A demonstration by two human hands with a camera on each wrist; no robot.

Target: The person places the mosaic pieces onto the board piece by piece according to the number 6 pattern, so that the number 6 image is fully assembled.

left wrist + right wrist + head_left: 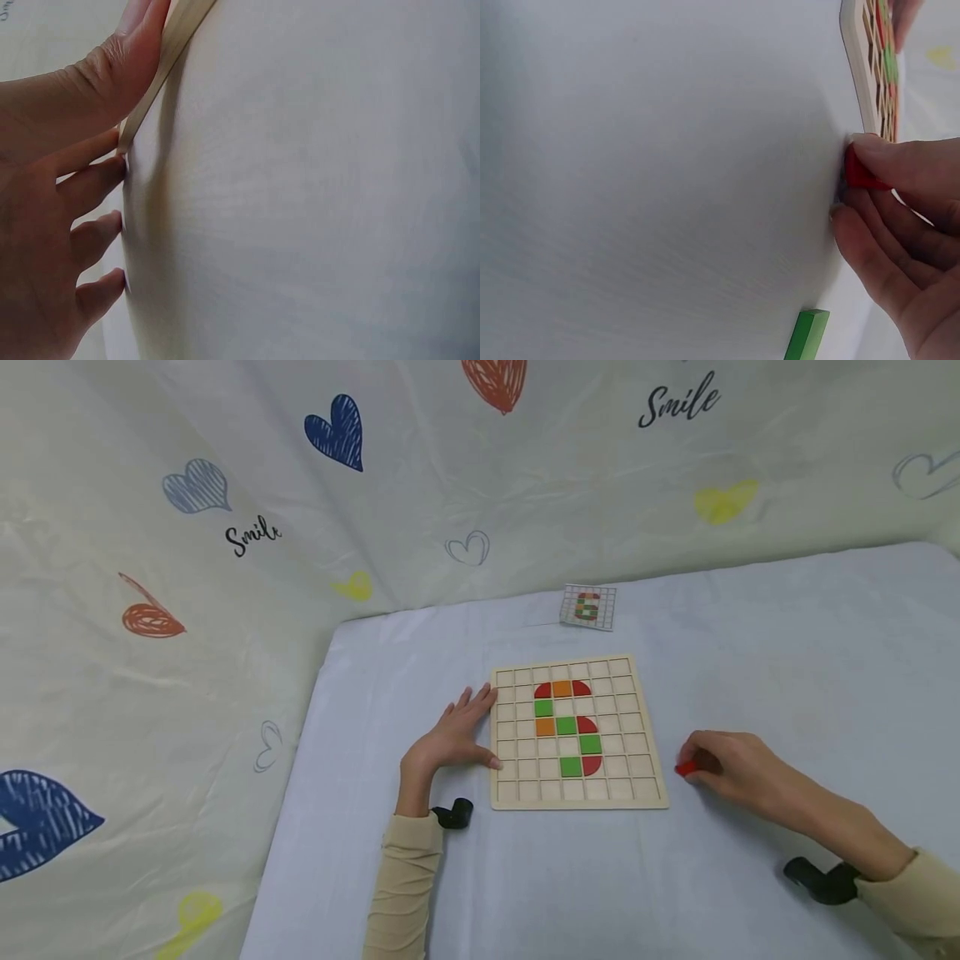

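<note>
A wooden grid board (525,789) lies on the table with red rounded, orange and green square pieces set in an S-like shape. My left hand (452,739) rests along its left edge, fingers spread and straight; the left wrist view shows the thumb (139,67) against the board's rim. Just off the board's right edge, my right hand (735,768) pinches a red block (686,768) between thumb and fingers. In the right wrist view this red block (862,171) is held low, close over the cloth, partly covered by the thumb.
Behind the board lies a small card (607,610) printed with a similar coloured grid pattern. A green block (807,335) lies on the white cloth near my right hand. A curtain (420,468) with printed hearts hangs beyond the table. Black wrist cameras sit under both wrists.
</note>
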